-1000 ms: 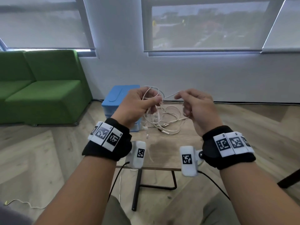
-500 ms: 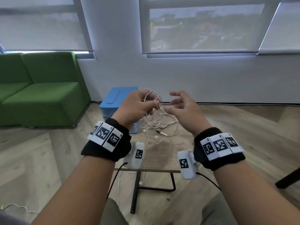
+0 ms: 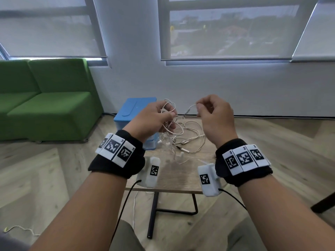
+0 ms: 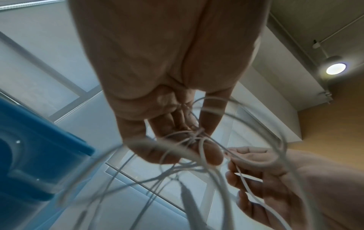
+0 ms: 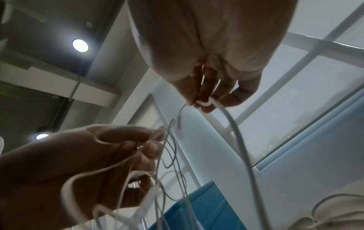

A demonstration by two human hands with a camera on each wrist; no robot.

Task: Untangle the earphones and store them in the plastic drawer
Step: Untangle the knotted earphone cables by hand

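Writing I can read is scarce: only black-and-white square code tags on my wristbands (image 3: 116, 149), no brand anywhere. I see the earphones (image 3: 183, 134) as thin white cords in a loose knot of loops, buds and a plug dangling, raised above the table (image 3: 170, 180). My left hand (image 3: 154, 118) grips the bundle, fingers curled round several loops. My right hand (image 3: 213, 115) pinches one strand near its end. The hands are close together but not touching. A blue-topped drawer (image 3: 137, 109) stands behind my left hand.
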